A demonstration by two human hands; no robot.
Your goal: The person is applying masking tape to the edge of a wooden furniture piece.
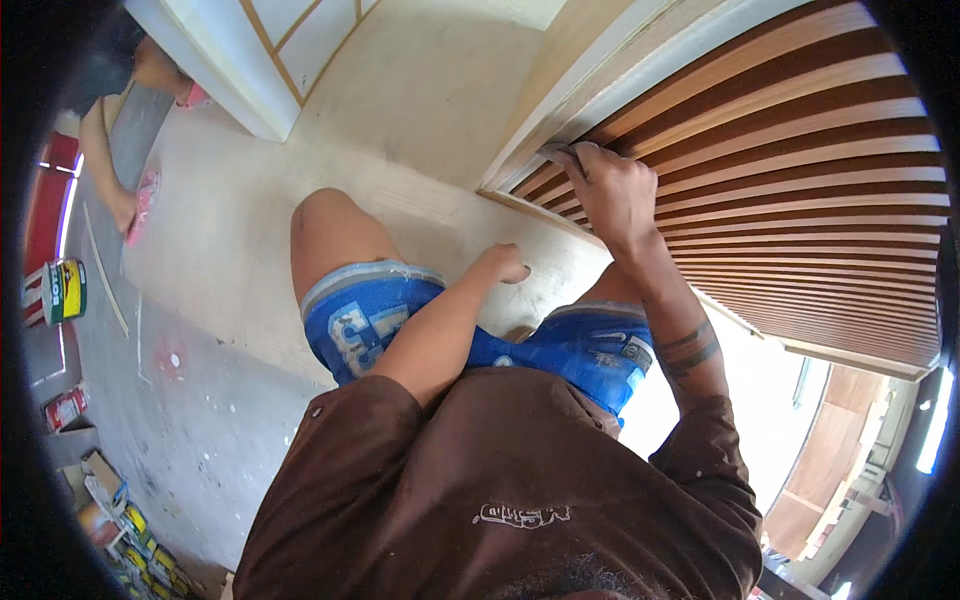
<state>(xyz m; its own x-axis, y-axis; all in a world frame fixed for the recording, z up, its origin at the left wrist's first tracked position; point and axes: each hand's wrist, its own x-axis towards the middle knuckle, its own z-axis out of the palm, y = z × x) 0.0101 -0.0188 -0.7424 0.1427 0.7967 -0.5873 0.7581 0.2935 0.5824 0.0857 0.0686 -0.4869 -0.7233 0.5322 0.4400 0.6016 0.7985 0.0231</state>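
While the person kneels on a pale plywood sheet (250,230), the right hand (612,190) is raised to a slatted wooden panel (800,200) made of alternating dark and light brown strips. Its fingers (580,158) are clenched around a small grey pad (556,152), possibly sandpaper, pressed against the slats at the panel's upper left end, just beside a pale wooden frame edge (560,110). Most of the pad is hidden under the hand.

Left hand (503,263) sits lower, near the knees, curled into a loose fist; knuckles rest on or just over the plywood, contact unclear. Nothing visible in its grip.

Blue shorts and a brown shirt fill the lower middle. At far left, another person's arm (105,165) reaches down to the grey floor (150,380) with a pink pad (145,200) at the hand. A green and yellow paint can (62,290) stands near the left rim, well apart from both hands.
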